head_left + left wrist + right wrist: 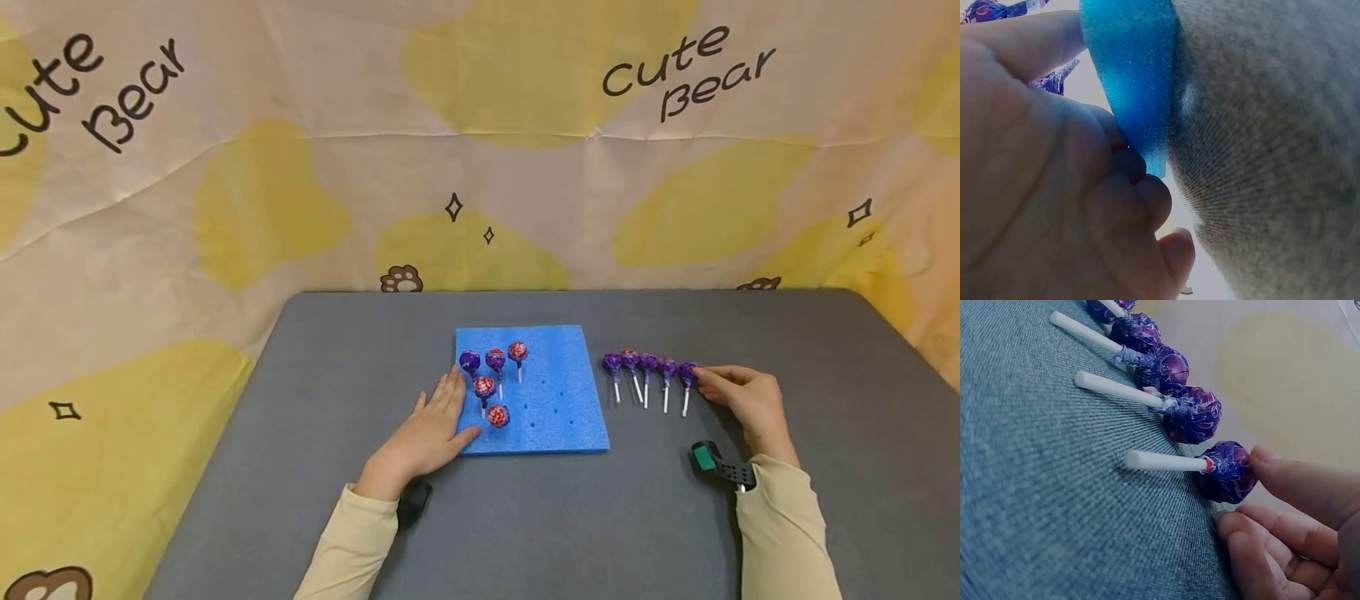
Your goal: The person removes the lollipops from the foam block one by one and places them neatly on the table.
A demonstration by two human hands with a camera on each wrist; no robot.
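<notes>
A blue foam board (555, 358) lies on the grey table, with several wrapped lollipops standing in it toward its left side. One is a red lollipop (518, 352); another is a purple lollipop (469, 361). My left hand (423, 433) rests at the board's left edge, fingers extended and thumb spread over its near left corner. To the right of the board, several lollipops lie in a row, white sticks toward me. At the row's right end my right hand (750, 404) pinches the wrapped head of a purple lollipop (1225, 475), whose stick points away from the fingers.
Small holes (556, 410) dot the right half of the foam board. Beyond the far edge of the table (360, 367) hangs a patterned cloth (517, 183). A black wrist strap with a green piece (705, 457) sits by the right wrist.
</notes>
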